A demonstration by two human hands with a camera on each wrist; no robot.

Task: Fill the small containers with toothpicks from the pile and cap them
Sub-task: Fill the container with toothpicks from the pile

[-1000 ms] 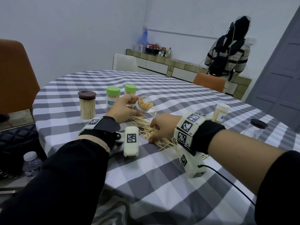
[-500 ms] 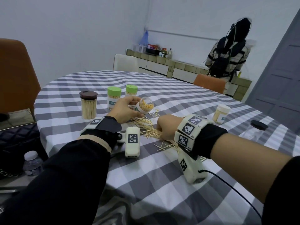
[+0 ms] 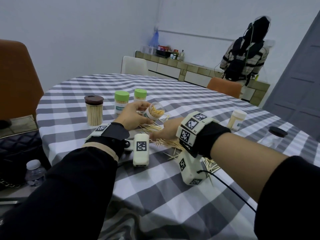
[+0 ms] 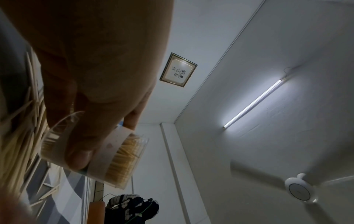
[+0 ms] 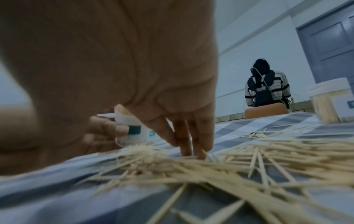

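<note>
Left hand (image 3: pixel 133 116) clamps the open container (image 3: pixel 153 113), tilted above the toothpick pile (image 3: pixel 166 142). Right hand (image 3: pixel 166 130) fingers extended, pressing there. Toothpicks look light, stiff, scatter-prone; pinch bundles mid-length.

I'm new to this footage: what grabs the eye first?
The loose toothpick pile scattered mid-table on the grey checked tablecloth, with the right hand reaching its fingers down into it. Just behind, the left hand holds a tilted, uncapped clear container partly filled with toothpicks.

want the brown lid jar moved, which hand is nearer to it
Left. The left hand, holding an open container, is just right of the brown lid jar; the right hand is farther right, on the toothpick pile.
</note>
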